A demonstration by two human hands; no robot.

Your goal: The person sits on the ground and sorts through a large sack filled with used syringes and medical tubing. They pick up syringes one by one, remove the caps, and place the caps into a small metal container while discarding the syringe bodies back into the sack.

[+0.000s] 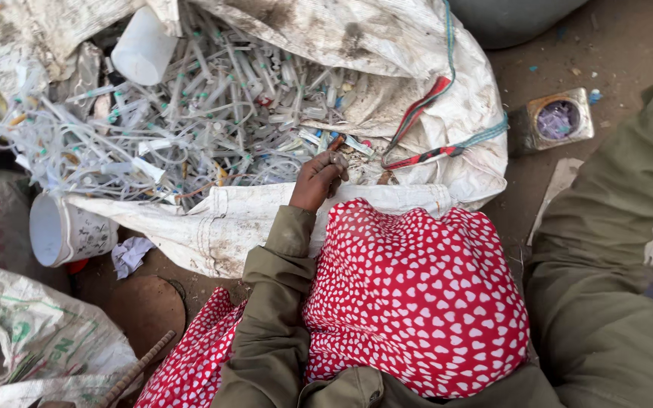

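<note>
My left hand point(317, 180) reaches forward over my knee, which is draped in red cloth with white hearts point(417, 295). Its fingers are curled and pinch a small plastic piece point(337, 143) at the near edge of a heap of clear plastic tubing and syringe-like parts point(213, 113). The heap fills an open, dirty white woven sack point(387, 45). My right arm shows only as an olive sleeve point(614, 227) running off the right edge, so the hand itself is out of view.
A white plastic tub point(143, 47) lies on the heap at the back. A white cup point(66, 230) lies on its side at the sack's left. Another printed sack point(32, 332) sits at bottom left. A small square tin point(555, 121) stands on the dirt floor, right.
</note>
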